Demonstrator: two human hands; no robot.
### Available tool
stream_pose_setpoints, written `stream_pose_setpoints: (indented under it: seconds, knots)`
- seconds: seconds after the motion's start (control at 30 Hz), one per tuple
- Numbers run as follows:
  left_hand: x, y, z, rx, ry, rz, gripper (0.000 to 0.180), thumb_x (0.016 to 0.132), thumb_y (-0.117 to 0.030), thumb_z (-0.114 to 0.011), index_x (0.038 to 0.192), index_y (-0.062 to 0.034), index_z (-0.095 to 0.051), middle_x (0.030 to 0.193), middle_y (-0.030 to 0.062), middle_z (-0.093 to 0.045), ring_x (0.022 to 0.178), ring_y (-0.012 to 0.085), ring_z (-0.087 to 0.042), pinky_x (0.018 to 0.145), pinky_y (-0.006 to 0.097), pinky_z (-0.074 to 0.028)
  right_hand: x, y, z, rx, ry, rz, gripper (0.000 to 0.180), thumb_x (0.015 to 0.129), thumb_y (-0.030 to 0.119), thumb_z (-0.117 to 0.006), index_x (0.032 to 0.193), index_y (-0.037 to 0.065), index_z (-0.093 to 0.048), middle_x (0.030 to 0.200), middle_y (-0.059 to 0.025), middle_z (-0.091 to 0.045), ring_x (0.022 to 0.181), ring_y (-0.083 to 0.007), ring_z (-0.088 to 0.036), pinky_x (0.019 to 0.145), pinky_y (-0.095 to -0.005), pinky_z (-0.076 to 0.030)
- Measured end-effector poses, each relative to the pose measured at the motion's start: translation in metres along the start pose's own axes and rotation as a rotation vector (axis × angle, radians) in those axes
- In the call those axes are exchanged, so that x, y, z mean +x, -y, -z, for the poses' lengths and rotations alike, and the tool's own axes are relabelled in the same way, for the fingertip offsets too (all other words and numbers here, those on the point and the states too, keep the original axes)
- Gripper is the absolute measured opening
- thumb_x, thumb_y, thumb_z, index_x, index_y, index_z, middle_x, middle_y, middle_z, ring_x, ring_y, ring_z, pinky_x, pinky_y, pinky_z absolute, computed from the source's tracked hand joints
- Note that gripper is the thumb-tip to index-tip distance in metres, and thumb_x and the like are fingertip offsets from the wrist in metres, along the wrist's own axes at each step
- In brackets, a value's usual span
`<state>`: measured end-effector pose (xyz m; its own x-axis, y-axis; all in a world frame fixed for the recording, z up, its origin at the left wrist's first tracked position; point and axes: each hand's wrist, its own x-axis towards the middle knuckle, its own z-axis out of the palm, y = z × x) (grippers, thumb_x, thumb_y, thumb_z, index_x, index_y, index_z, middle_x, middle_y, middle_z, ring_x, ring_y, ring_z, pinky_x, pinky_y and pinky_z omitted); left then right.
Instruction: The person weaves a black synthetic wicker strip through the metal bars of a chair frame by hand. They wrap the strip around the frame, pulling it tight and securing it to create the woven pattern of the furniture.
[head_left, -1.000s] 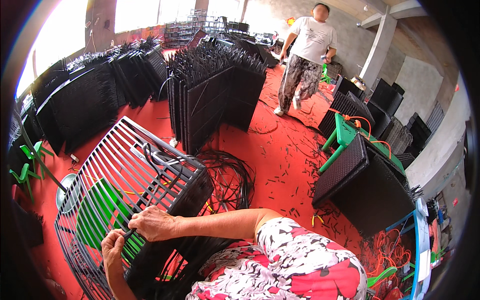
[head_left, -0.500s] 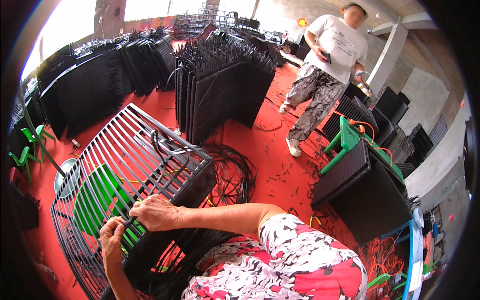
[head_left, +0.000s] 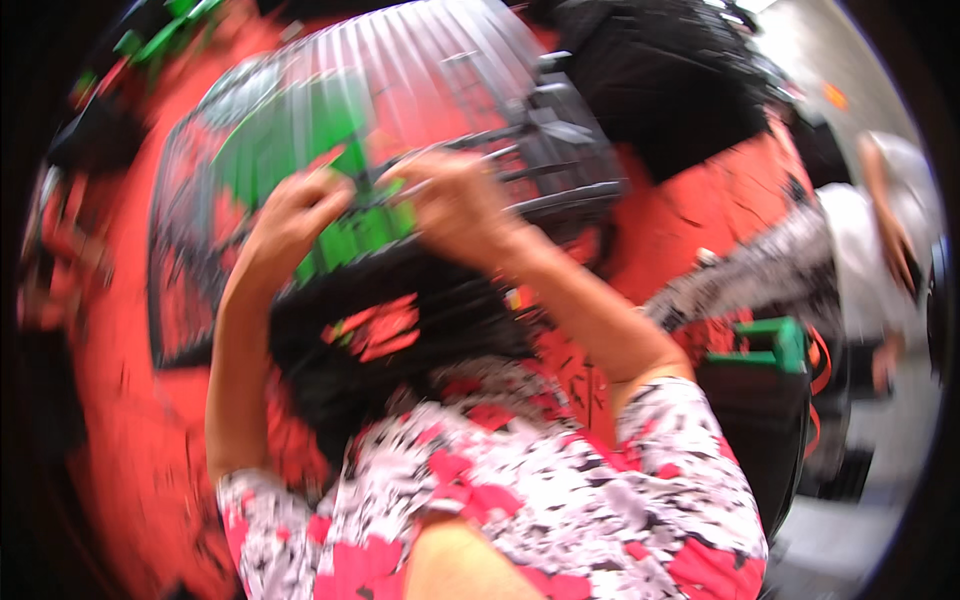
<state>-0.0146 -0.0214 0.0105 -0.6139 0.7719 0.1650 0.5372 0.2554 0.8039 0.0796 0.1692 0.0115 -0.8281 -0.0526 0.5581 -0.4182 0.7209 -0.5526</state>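
In front of me lies a black slatted frame (head_left: 440, 40) of parallel bars, blurred by motion. Over its near edge my left hand (head_left: 300, 205) is closed with fingers bent, and what it pinches is smeared. My right hand (head_left: 455, 205), a short gap to the right, is also closed, and a thin strip seems to show at its fingertips. Through the bars a green plastic object (head_left: 300, 130) is visible beneath the frame. Dark material (head_left: 420, 290) hangs between the frame's near side and my patterned shirt.
Black panels (head_left: 660, 80) stand beyond the frame at right. A person in a white top (head_left: 880, 220) and patterned trousers is close by on the right, near a green stand (head_left: 775, 342). Red flooring (head_left: 120, 400) runs along the left, with green stools (head_left: 165, 35) farther off.
The view has swung, so the frame now sits higher and the other person appears at the right rim. My hands have moved apart from being close together on a black strip.
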Motion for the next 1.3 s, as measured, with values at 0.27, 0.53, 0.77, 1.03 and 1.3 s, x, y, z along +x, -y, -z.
stream_pose_setpoints:
  seconds: [0.27, 0.53, 0.77, 1.03, 1.3]
  knots:
    - [-0.018, 0.004, 0.012, -0.145, -0.009, 0.230, 0.015, 0.085, -0.013, -0.056, 0.079, 0.0008, -0.056, 0.074, -0.0014, -0.050, 0.068, 0.0065, -0.043, 0.063, 0.022, -0.038, 0.048, 0.024, 0.001, 0.151, 0.404, -0.301, 0.022, 0.081, 0.017, -0.061, 0.095, 0.000, -0.063, 0.067, -0.0085, -0.062, 0.054, -0.0102, -0.056, 0.053, -0.0264, -0.046]
    - [-0.015, -0.003, 0.020, -0.090, -0.096, 0.083, 0.014, 0.084, -0.011, -0.056, 0.082, 0.0027, -0.055, 0.079, 0.0031, -0.054, 0.075, 0.0116, -0.048, 0.072, 0.026, -0.040, 0.056, 0.010, -0.014, 0.409, 0.563, -0.456, 0.022, 0.081, 0.018, -0.061, 0.095, 0.001, -0.064, 0.064, -0.0031, -0.058, 0.055, -0.0072, -0.052, 0.048, -0.0222, -0.042]
    - [-0.031, -0.014, 0.016, -0.159, -0.262, -0.077, 0.015, 0.086, -0.014, -0.056, 0.089, 0.0006, -0.054, 0.090, 0.0040, -0.055, 0.085, 0.0121, -0.049, 0.080, 0.025, -0.039, 0.045, 0.036, -0.014, 0.172, 0.354, -0.265, 0.015, 0.077, 0.014, -0.064, 0.087, 0.002, -0.064, 0.065, -0.0053, -0.057, 0.056, -0.0115, -0.052, 0.054, -0.0275, -0.042]
    - [-0.062, 0.011, 0.009, 0.119, -0.491, -0.057, 0.014, 0.084, -0.006, -0.055, 0.096, -0.0082, -0.062, 0.127, 0.0072, -0.043, 0.120, 0.0215, -0.039, 0.100, 0.035, -0.029, 0.013, 0.037, -0.011, 0.454, 0.100, -0.302, 0.003, 0.080, 0.003, -0.061, 0.082, 0.000, -0.060, 0.064, 0.0007, -0.055, 0.055, -0.0046, -0.050, 0.048, -0.0185, -0.040]
    - [-0.035, 0.008, 0.000, 0.456, -0.266, 0.009, 0.021, 0.079, -0.012, -0.059, 0.099, -0.0064, -0.062, 0.138, 0.0124, -0.030, 0.130, 0.0314, -0.020, 0.105, 0.044, -0.016, 0.024, 0.042, -0.024, 0.302, 0.045, -0.333, 0.020, 0.078, 0.005, -0.063, 0.097, 0.003, -0.060, 0.058, -0.0004, -0.053, 0.051, -0.0060, -0.047, 0.047, -0.0223, -0.039]
